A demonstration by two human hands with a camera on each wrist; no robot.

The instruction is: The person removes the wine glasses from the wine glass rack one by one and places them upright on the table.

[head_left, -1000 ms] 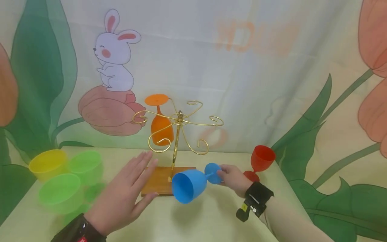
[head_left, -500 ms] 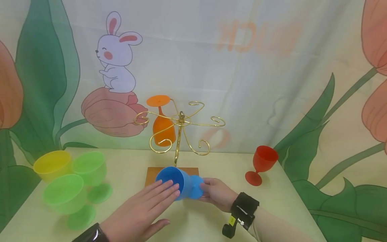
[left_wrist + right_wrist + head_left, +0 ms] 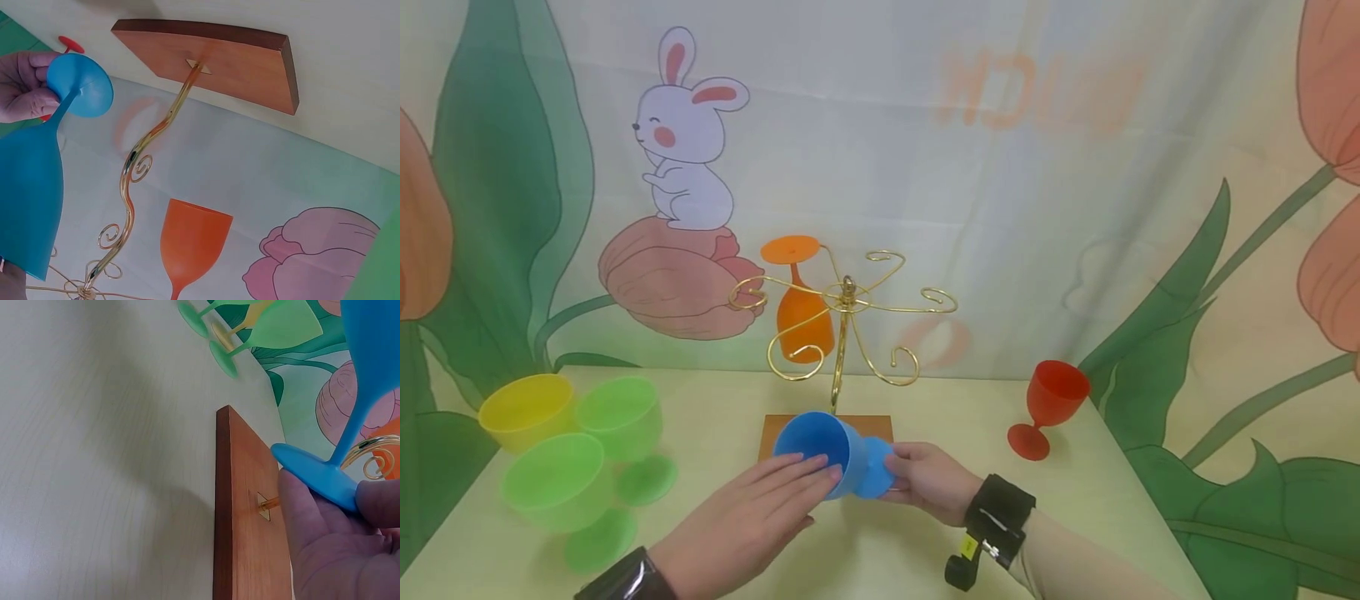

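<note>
Between finger and thumb, my right hand (image 3: 936,483) pinches the round foot of a blue plastic goblet (image 3: 857,454), which is tilted with its mouth facing left. My left hand (image 3: 748,521) lays its straight fingers across the goblet's rim; its thumb is mostly hidden underneath. The goblet is up off the table, in front of the wooden base (image 3: 231,65) of a gold wire glass rack (image 3: 847,304). An orange goblet (image 3: 805,325) hangs upside down from one of the rack's curled arms. The right wrist view shows the blue foot (image 3: 319,475) resting on the fingers.
At the left of the table stand two green goblets (image 3: 553,483) and a yellow one (image 3: 527,408), close together. A red goblet (image 3: 1056,396) stands upright at the right. Behind the table hangs a printed cloth (image 3: 1015,208).
My right hand has brought the blue goblet left and a little nearer, its mouth turning upward. My left hand has moved right onto its rim, and the left thumb has tucked in.
</note>
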